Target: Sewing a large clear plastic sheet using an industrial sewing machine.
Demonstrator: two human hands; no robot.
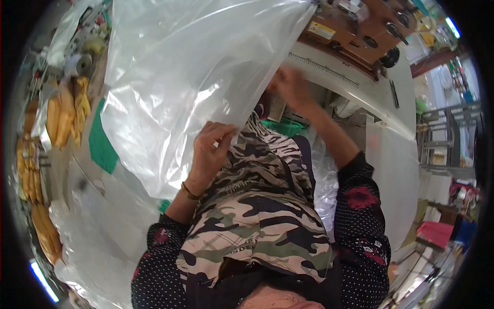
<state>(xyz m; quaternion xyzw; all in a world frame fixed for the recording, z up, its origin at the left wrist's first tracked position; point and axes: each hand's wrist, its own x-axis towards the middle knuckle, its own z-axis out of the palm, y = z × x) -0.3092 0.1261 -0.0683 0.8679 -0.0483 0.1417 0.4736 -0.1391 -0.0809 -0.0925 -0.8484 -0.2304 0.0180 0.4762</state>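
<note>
A large, shiny sheet of clear plastic film (180,72) spreads from the top of the view down to my lap. Its right edge runs slantwise up to the brown sewing machine (360,38). My left hand (210,147) pinches the lower part of that edge between thumb and fingers. Farther up, close to the same edge and in front of the machine table, is my right hand (293,90). Motion smears its fingers, so I cannot make out whether they hold the film.
The white machine table (396,103) carries a printed ruler strip (324,67) along its front. Green fabric (103,139) shows under the film on the left. More crumpled plastic (98,242) lies at lower left, near yellow-orange bundles (64,113). A metal rack (447,136) stands far right.
</note>
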